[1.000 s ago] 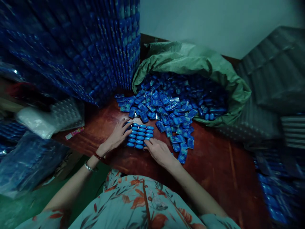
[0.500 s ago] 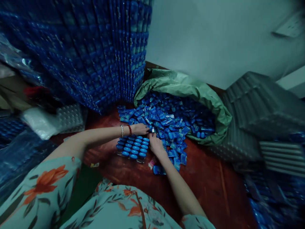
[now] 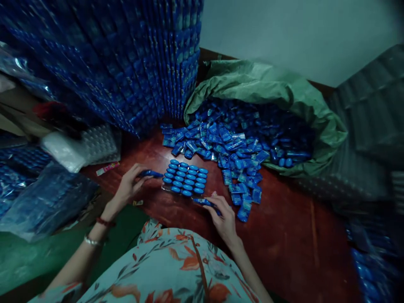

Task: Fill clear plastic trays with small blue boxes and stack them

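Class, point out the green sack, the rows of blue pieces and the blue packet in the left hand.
Green sack (image 3: 243,87): head view, back edge of its mouth.
Rows of blue pieces (image 3: 190,176): head view, a piece near the middle.
Blue packet (image 3: 152,173) in the left hand (image 3: 130,182): head view, exposed side.

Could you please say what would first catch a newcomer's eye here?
Probably the tall blue stack at upper left, then the green sack right of centre, spilling loose packets. Below, the left hand and right hand each hold a blue packet beside rows of blue ovals.
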A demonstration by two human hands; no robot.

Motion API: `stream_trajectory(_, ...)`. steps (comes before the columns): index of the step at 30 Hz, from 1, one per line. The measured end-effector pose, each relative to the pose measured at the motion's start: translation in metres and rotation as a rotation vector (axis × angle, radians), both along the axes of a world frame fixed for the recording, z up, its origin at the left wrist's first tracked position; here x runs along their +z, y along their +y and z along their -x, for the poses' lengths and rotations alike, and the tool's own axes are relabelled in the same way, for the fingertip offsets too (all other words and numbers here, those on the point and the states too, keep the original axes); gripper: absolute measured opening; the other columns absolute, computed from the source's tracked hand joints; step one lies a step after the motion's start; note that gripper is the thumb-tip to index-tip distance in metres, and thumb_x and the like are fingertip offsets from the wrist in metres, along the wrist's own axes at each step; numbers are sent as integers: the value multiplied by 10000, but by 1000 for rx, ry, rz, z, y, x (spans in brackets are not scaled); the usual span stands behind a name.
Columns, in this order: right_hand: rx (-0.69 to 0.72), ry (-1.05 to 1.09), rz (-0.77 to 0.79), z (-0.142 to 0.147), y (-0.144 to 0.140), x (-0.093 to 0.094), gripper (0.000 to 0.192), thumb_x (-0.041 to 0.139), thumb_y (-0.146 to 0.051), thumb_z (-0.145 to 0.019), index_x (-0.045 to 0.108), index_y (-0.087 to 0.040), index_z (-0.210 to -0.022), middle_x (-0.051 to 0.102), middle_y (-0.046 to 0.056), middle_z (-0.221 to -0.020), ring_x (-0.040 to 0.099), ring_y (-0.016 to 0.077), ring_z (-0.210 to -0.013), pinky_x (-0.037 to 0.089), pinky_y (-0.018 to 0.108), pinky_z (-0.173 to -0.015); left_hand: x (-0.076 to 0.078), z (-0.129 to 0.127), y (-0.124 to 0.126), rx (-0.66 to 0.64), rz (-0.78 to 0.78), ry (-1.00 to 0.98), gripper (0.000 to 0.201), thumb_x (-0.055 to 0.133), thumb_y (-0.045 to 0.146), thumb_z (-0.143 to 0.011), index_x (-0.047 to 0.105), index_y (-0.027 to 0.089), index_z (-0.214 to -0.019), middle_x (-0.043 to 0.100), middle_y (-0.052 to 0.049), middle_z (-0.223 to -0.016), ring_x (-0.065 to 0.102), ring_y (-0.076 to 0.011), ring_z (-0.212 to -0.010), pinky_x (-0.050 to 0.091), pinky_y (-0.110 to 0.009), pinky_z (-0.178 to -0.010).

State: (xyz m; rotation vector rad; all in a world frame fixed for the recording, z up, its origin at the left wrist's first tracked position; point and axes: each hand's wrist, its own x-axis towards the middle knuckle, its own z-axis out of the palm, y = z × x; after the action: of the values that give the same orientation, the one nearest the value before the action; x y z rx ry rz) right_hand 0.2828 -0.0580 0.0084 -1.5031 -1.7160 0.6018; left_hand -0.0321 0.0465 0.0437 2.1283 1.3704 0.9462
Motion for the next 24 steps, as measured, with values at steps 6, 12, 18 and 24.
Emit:
stream_trajectory(6, 166, -350, -170, 12, 14, -18, 320, 421, -124, -905, 599, -228, -1149, 624, 74, -944, 582, 187, -898, 475, 393, -879, -42, -22, -49, 143, -57, -24, 212, 469, 245, -893, 537, 191, -1087, 593, -57, -919, 593, -165, -830, 515, -292, -736)
stream_trajectory(12, 356, -703, -204, 8, 26, 8, 302, 379, -99, -915, 620, -144, -1090, 599, 91, -845, 499, 198, -793, 467, 356, -732, -49, -23, -35, -175, -171, 258, 324, 319, 141, -929, 545, 196, -1156, 610, -101, -998, 576, -170, -868, 507, -295, -744)
stream_trajectory(18, 441, -881, -159, 35, 39, 28, 205, 457, -68, -877, 631, -150, -945, 553, 77, -829, 481, 204, -839, 430, 315, -700, -28, -23, -17, -430, -162, 439, 312, 303, 158, -945, 566, 170, -1112, 612, -96, -953, 544, -186, -846, 502, -328, -751)
stream_trajectory(24, 295, -833, -100, 39, 37, 21, 168, 486, -125, -885, 636, -182, -935, 564, 59, -839, 491, 201, -825, 423, 322, -711, -27, -24, -16, -485, -127, 488, 320, 313, 139, -932, 583, 176, -1100, 605, -98, -1003, 533, -197, -888, 490, -335, -767)
